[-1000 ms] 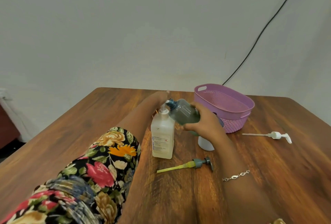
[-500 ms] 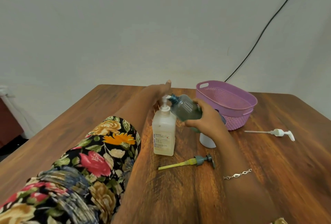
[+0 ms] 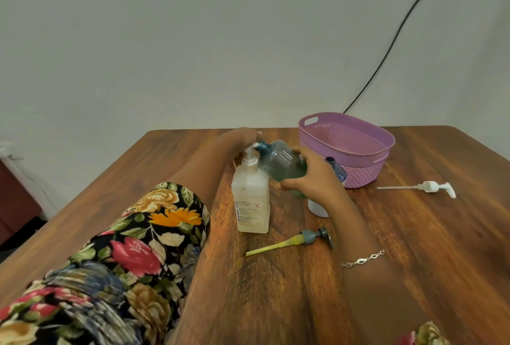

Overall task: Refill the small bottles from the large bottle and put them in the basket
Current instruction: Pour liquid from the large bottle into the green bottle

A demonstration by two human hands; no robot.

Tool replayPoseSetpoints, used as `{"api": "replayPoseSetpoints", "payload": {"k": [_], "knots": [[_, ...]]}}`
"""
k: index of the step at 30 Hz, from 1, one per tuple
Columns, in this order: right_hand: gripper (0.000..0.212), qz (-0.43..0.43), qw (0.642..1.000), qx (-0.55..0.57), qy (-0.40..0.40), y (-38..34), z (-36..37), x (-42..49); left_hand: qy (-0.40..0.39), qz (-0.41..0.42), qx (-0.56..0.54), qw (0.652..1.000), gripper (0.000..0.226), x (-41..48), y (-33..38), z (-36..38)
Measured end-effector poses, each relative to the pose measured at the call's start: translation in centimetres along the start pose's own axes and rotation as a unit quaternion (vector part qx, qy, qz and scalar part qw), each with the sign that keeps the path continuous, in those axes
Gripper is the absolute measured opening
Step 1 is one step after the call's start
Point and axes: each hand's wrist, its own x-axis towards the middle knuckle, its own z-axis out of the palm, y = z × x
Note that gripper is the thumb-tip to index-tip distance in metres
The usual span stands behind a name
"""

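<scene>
The small blue-grey bottle (image 3: 281,164) is tilted, its open neck at the nozzle of the large pump bottle (image 3: 249,201), and the right hand (image 3: 311,179) grips its body. The left hand (image 3: 240,137) rests on the pump head; I cannot tell whether its fingers curl round it. From the large bottle, the purple basket (image 3: 361,173) stands at two o'clock and a grey pump (image 3: 309,237) lies at five o'clock.

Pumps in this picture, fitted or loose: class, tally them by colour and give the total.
White: 2, the fitted pump on the large bottle and the loose white pump.
Grey: 1, the grey pump with a yellow tube.
Total: 3
</scene>
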Motion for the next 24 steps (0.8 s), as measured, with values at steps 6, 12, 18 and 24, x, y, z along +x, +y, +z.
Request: {"api": "replayPoseSetpoints", "payload": {"k": [6, 12, 18, 24], "knots": [[0.075, 0.002, 1.000, -0.004, -0.002, 0.0, 0.1, 0.0, 0.008, 0.009, 0.073, 0.997, 0.041, -0.6, 0.0, 0.0], [0.074, 0.002, 1.000, -0.030, -0.001, 0.2, 0.4, -0.3, 0.048, 0.066, 0.206, 0.975, 0.031, 0.2, -0.3, -0.1], [0.076, -0.011, 0.999, -0.044, -0.002, -0.6, -0.4, -0.2, -0.013, 0.051, 0.146, 0.988, 0.028, 0.3, -0.2, -0.5], [0.075, -0.025, 0.996, -0.090, -0.002, -1.1, -1.3, 0.0, -0.022, 0.040, 0.146, 0.988, 0.030, -0.2, 0.0, -0.3]]}}
